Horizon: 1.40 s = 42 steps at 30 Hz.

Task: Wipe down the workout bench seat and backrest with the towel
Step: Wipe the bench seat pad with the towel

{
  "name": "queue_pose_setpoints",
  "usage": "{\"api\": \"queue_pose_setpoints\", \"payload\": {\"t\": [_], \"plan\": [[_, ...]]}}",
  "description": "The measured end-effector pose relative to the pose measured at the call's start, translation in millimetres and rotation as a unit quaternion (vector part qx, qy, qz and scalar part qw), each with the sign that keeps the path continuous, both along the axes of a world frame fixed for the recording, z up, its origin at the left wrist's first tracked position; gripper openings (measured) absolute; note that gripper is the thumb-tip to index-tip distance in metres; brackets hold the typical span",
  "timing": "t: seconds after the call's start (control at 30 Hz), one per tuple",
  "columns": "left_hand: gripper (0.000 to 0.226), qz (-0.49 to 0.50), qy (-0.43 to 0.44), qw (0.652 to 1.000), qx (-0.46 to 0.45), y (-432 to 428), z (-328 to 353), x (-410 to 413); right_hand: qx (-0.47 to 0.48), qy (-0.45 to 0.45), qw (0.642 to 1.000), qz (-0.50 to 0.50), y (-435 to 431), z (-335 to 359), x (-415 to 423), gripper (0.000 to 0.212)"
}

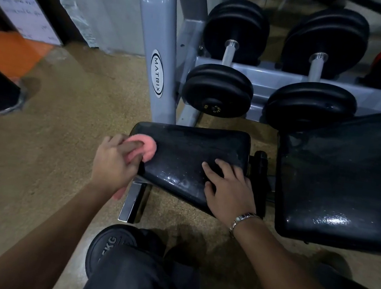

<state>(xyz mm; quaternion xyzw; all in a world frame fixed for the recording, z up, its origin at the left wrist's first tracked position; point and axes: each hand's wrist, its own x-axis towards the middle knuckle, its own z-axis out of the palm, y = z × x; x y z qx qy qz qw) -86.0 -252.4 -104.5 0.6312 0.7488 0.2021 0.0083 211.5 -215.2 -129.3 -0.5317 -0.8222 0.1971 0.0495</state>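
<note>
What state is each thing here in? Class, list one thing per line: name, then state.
bench seat: speckled and smeared.
backrest: untouched, glossy patch near its lower edge.
pink towel: bunched, pressed on the bench seat's end far from the backrest.
left hand: grips the pink towel.
right hand: flat on the bench seat, fingers spread.
dumbbells: resting on the grey rack.
weight plate: on the floor, partly hidden by a knee.

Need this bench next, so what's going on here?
A person is wiping it down. Their left hand grips a pink towel against the left end of the bench seat, while the right hand rests flat on the same seat near its right end. The backrest, off to the right, has no hand on it. Dumbbells sit on a rack behind.
</note>
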Motion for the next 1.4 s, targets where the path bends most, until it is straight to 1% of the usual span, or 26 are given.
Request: {"api": "queue_pose_setpoints", "payload": {"t": [0.03, 0.07, 0.2, 0.27, 0.33, 0.37, 0.4, 0.43, 0.5, 0.53, 0.57, 0.63, 0.67, 0.7, 0.8, 0.83, 0.87, 0.97, 1.0, 1.07, 1.13, 1.17, 1.2, 1.3, 1.33, 1.4], "plan": [[0.040, 0.025, -0.008, 1.000, 0.006, 5, 0, 6, 0.003, 0.002, 1.000, -0.001, 0, 0, 0, 0.052], [0.037, 0.028, -0.008, 1.000, 0.009, 4, -1, 12, 0.006, 0.004, 1.000, -0.003, 0, 1, -1, 0.052], [0.031, -0.090, 0.025, 0.995, 0.026, -25, -8, 6, 0.008, 0.004, 1.000, 0.001, -2, 0, 2, 0.051], [0.032, -0.069, 0.037, 0.997, 0.021, -15, -6, 1, 0.009, 0.008, 1.000, -0.001, -2, -1, 2, 0.051], [0.035, 0.007, 0.015, 1.000, 0.019, 2, -5, 13, 0.012, 0.006, 1.000, 0.001, -2, -1, 1, 0.051], [0.035, 0.025, 0.008, 0.999, 0.025, 3, -6, 22, 0.013, 0.008, 1.000, -0.001, -2, -1, 0, 0.051], [0.034, 0.011, 0.004, 1.000, 0.029, 0, -9, 29, 0.012, 0.010, 1.000, -0.003, -3, -1, 0, 0.051], [0.032, -0.024, 0.004, 0.999, 0.031, -8, -13, 31, 0.011, 0.009, 1.000, -0.003, -4, -2, 0, 0.051], [0.028, -0.086, 0.026, 0.995, 0.039, -23, -17, 22, 0.009, 0.003, 1.000, 0.000, -6, -3, 2, 0.052], [0.027, -0.091, 0.042, 0.994, 0.040, -23, -16, 18, 0.005, 0.003, 1.000, 0.001, -6, -3, 3, 0.052], [0.028, -0.072, 0.045, 0.996, 0.034, -18, -14, 17, 0.003, 0.005, 1.000, 0.001, -5, -2, 3, 0.052], [0.031, 0.008, 0.015, 0.999, 0.033, -1, -10, 30, 0.003, 0.005, 1.000, 0.003, -3, 0, 2, 0.053], [0.031, 0.029, 0.003, 0.999, 0.039, 2, -11, 39, 0.002, 0.007, 1.000, 0.003, -3, 1, 1, 0.053], [0.031, 0.015, 0.000, 0.999, 0.041, -2, -14, 46, 0.003, 0.008, 1.000, 0.002, -3, 1, 1, 0.053], [0.029, -0.106, 0.020, 0.993, 0.040, -25, -22, 36, 0.003, 0.006, 1.000, 0.002, -4, 0, 3, 0.053], [0.029, -0.116, 0.028, 0.992, 0.041, -26, -21, 29, 0.001, 0.007, 1.000, 0.002, -2, 0, 5, 0.053], [0.029, -0.103, 0.034, 0.993, 0.036, -22, -18, 26, -0.001, 0.009, 1.000, 0.002, -2, 0, 5, 0.052], [0.030, 0.010, 0.003, 0.999, 0.034, 1, -12, 46, 0.002, 0.010, 1.000, 0.002, -1, 1, 3, 0.052], [0.031, 0.012, 0.001, 0.999, 0.039, 2, -14, 54, 0.002, 0.011, 1.000, 0.000, -2, 1, 2, 0.052], [0.030, -0.058, 0.009, 0.998, 0.029, -13, -22, 62, 0.005, 0.010, 1.000, -0.001, -4, -1, 3, 0.052], [0.031, -0.124, 0.025, 0.992, 0.030, -30, -23, 49, 0.010, 0.014, 1.000, -0.002, -3, -2, 4, 0.052], [0.031, -0.126, 0.035, 0.991, 0.037, -31, -21, 43, 0.010, 0.015, 1.000, -0.001, -3, -2, 4, 0.051], [0.031, -0.104, 0.038, 0.993, 0.041, -27, -18, 40, 0.009, 0.017, 1.000, 0.001, -3, -1, 3, 0.051], [0.030, 0.021, -0.002, 0.998, 0.055, 2, -13, 59, 0.011, 0.019, 1.000, 0.003, 0, 0, 0, 0.051], [0.030, 0.019, -0.004, 0.998, 0.057, 4, -15, 67, 0.011, 0.020, 1.000, -0.001, 0, -1, 0, 0.051], [0.031, -0.062, 0.006, 0.997, 0.039, -8, -23, 70, 0.014, 0.018, 1.000, -0.003, -2, -3, 2, 0.051]]}}
